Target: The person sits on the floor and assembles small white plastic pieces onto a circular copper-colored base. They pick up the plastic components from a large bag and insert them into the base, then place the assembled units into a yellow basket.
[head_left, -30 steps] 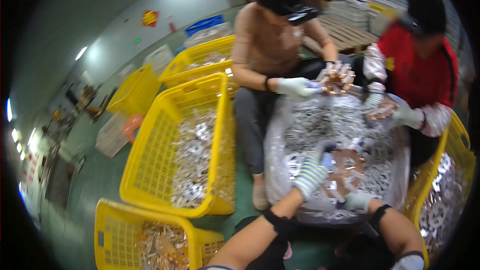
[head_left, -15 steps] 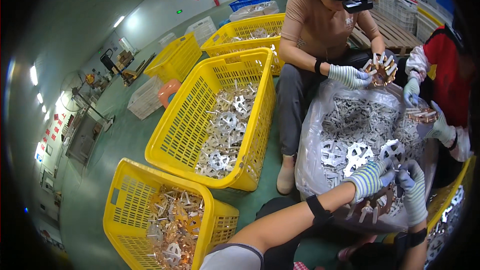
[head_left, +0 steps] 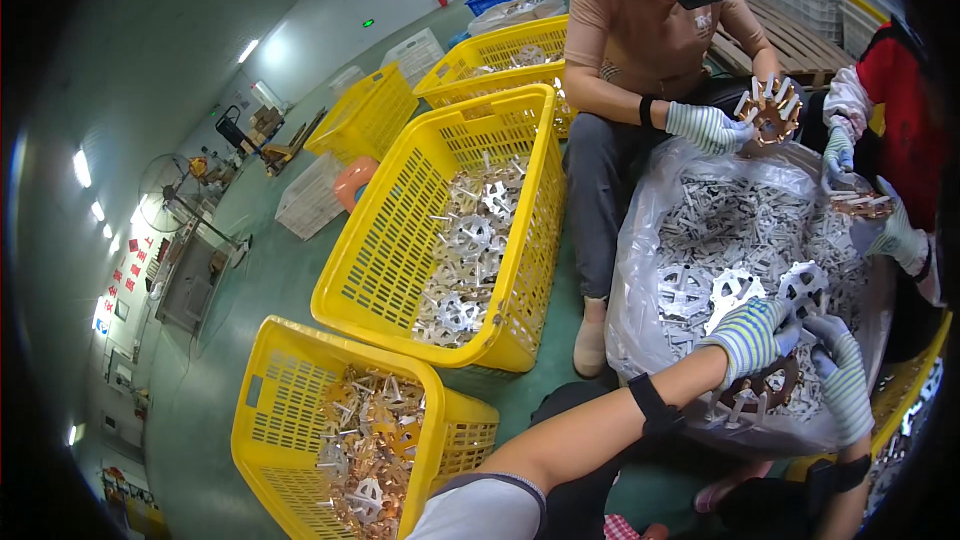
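parts heap (head_left: 740, 240) crowded, co-workers' hands (head_left: 705, 127) opposite

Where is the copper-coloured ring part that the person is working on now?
In the head view, lower right: the copper ring part sits between the left hand and right hand, over the plastic-lined bin.

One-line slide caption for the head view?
Gloved left hand and right hand grip a copper-coloured spoked metal part over a plastic-lined bin beside yellow baskets.

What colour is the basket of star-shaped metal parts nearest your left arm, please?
Yellow; the basket shows best in the head view, at lower left.
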The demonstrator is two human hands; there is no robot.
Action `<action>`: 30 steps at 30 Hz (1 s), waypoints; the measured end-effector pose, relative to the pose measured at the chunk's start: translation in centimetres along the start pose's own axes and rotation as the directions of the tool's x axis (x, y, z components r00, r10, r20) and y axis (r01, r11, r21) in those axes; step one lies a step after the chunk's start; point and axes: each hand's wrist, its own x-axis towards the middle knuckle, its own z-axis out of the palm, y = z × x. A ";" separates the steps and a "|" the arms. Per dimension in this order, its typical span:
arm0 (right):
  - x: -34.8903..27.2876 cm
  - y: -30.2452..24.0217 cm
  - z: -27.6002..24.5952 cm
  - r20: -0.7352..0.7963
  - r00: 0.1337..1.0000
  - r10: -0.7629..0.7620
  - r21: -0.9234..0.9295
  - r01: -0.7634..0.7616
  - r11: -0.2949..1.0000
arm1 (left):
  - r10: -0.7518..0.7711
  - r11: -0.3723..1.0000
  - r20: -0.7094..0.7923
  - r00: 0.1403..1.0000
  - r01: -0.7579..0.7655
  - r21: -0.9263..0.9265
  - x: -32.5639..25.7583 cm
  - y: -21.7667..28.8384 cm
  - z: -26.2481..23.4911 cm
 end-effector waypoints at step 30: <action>0.5 0.0 1.0 -0.143 0.972 -0.187 -0.135 0.168 0.976 | 0.001 0.815 0.172 0.985 0.099 -0.571 -0.8 1.0 -1.7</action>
